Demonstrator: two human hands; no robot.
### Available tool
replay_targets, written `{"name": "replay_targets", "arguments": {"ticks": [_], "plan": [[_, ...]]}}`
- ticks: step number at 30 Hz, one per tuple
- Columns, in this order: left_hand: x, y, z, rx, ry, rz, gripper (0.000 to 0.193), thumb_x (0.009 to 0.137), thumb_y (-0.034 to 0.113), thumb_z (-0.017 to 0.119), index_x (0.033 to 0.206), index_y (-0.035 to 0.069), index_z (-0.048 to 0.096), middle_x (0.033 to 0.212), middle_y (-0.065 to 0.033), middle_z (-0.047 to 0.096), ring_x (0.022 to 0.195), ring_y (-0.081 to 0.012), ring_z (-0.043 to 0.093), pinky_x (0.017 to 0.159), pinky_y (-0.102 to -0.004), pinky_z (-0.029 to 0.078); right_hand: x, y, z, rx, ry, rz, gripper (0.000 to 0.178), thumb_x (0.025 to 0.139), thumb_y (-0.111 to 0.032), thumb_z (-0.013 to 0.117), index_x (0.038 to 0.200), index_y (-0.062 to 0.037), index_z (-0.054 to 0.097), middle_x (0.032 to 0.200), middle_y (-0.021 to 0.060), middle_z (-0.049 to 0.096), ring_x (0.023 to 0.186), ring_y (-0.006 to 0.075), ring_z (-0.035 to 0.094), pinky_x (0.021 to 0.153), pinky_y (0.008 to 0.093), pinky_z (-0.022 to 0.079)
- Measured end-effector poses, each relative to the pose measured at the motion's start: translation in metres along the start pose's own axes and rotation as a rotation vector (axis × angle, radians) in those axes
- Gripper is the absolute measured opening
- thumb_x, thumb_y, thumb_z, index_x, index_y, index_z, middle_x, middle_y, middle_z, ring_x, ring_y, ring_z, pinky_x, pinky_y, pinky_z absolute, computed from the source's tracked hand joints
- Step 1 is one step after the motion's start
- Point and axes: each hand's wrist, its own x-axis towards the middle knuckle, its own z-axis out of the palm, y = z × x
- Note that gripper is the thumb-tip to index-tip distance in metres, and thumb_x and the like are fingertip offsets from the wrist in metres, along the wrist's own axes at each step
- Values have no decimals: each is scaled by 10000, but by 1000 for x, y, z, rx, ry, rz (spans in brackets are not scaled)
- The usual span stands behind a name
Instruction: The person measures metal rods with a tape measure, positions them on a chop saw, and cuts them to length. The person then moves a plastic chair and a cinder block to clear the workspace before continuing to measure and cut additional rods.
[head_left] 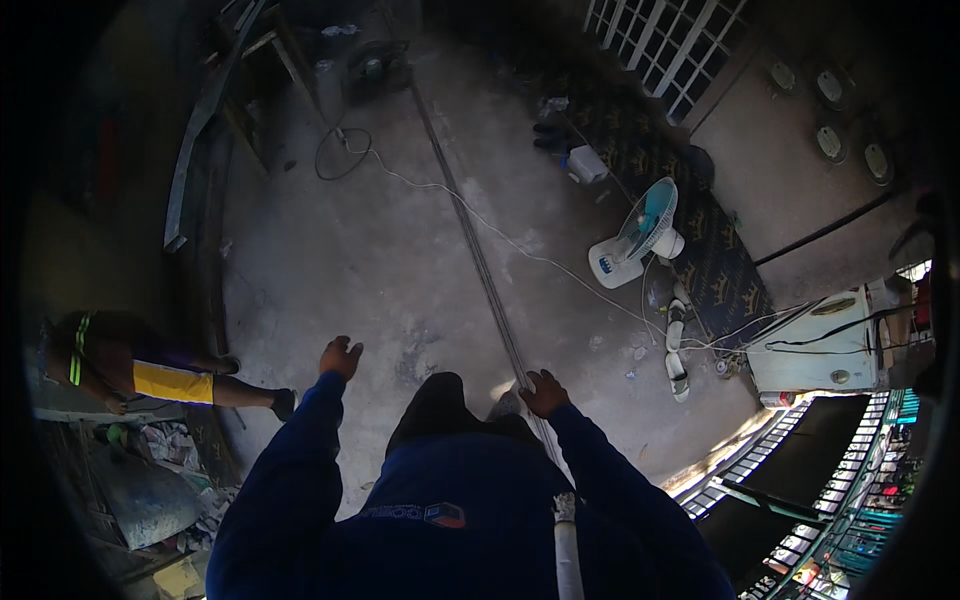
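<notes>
My left hand (pixel 341 358) hangs above the concrete floor with its thumb apart from loosely bent fingers, and nothing shows in it. My right hand (pixel 543 394) is lowered on the other side, fingers loosely bent and slightly apart, with no held thing visible. Beside it in the picture run long thin metal bars (pixel 470 225), lying along the floor and passing under my body. I cannot make out any contact between hand and bars. Close to the camera, a white stick with a grey, ash-like tip, apparently a cigarette (pixel 567 555), stands out at the bottom.
A pale cable (pixel 480 212) crosses the floor toward a white fan (pixel 640 225) with teal blades. Pale shoes (pixel 677 350) lie nearby. At far left are a metal beam (pixel 205 115) and another person's leg (pixel 245 392). A railing (pixel 840 490) borders the lower right.
</notes>
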Motion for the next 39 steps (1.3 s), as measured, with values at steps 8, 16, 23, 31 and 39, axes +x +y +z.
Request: {"name": "replay_targets", "arguments": {"ticks": [8, 16, 23, 31, 39], "plan": [[-155, -175, 48, 393, -849, -692, 665, 952, 621, 541, 1263, 52, 685, 1344, -159, 654, 1306, -335, 576, 1098, -468, 442, 191, 82, -101, -57, -222, 167, 542, 971, -473, 551, 1375, -116, 605, 1388, 183, 606, 1311, 353, 544, 1112, 440, 434], [269, 47, 60, 121, -524, -187, 715, 853, 619, 701, 1283, 50, 652, 1256, -194, 686, 1163, -376, 646, 1008, -457, 507, 307, 172, -179, -295, -335, 112, 398, 973, -423, 542, 1253, -188, 701, 1319, 94, 671, 1212, 313, 631, 1044, 426, 491], [654, 317, -136, -687, 119, 143, 514, 917, 404, 725, 1252, 21, 655, 1125, -202, 722, 1047, -322, 698, 921, -397, 538, 397, 129, -267, -62, -485, 324, 406, 937, -236, 582, 1335, -197, 648, 1430, 45, 592, 1248, 243, 614, 1033, 340, 511], [739, 323, -60, -140, -138, -64, 609, 908, 504, 680, 1268, 14, 655, 1214, -225, 694, 1152, -390, 650, 991, -446, 510, 676, 178, -348, -764, -723, -425, 542, 787, -151, 714, 1321, -159, 626, 1372, 100, 637, 1190, 333, 636, 1057, 420, 504], [599, 253, -14, 107, -976, -806, 676, 915, 685, 557, 991, 55, 789, 1025, -166, 763, 1030, -295, 712, 957, -439, 509, 1070, -13, -718, -731, -143, -377, 355, 986, -367, 488, 1055, -90, 697, 1156, 183, 694, 1116, 386, 646, 939, 526, 518]]}}
